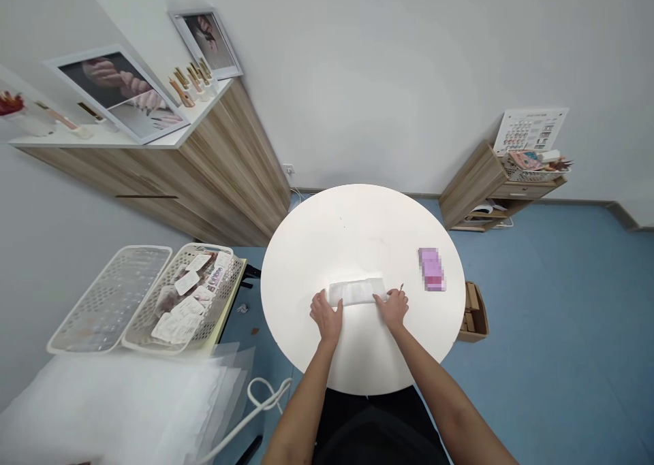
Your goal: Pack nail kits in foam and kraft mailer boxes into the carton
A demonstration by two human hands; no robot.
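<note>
A flat, whitish, oblong wrapped packet (357, 292) lies on the round white table (357, 227), in front of my body. My left hand (328, 317) grips its left end, thumb at the near edge and fingers curled at the side. At the right end my right hand (393, 308) holds it the same way, thumb on the near corner. A small thin brownish thing (401, 287) shows beside the right fingers; I cannot make out what it is. What the packet contains is hidden.
A pixelated purple box (432, 269) sits at the table's right. Left of the table stand a basket of packets (133, 334) and a stack of translucent sheets (112, 404). A cardboard box (480, 315) is on the floor at right. Wooden cabinets (229, 158) stand behind.
</note>
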